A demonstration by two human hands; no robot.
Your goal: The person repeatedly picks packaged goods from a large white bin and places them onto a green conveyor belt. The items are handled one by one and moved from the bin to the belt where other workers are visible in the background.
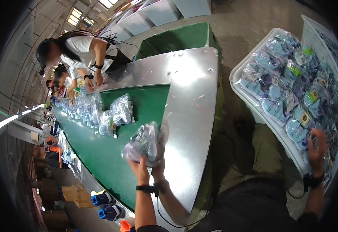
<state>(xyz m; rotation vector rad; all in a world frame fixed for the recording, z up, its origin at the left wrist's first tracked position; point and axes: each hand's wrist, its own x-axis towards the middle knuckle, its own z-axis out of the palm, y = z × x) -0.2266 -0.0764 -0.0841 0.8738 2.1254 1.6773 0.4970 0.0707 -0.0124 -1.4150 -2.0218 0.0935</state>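
Note:
My left hand [140, 170] is closed on a bagged pair of shoes [145, 144], greyish-purple in clear plastic, held over the near edge of the green conveyor belt [99, 154]. The steel table edge [188, 127] beside it mirrors my forearm. Over the near part of a white bin [236, 73] on the right is my right hand [318, 150], its fingers apart with nothing seen in them. Light blue and lavender bagged shoes [281, 110] with small tags fill that bin. More bagged shoes [121, 110] lie farther along the belt.
Across the belt's far end, a co-worker [80, 50] in a white top reaches over bagged goods, with others beyond. A green bin [176, 36] stands behind the steel corner. Dark blue shoes [109, 207] and cardboard boxes [77, 196] are at lower left. White tubs [161, 11] line the back.

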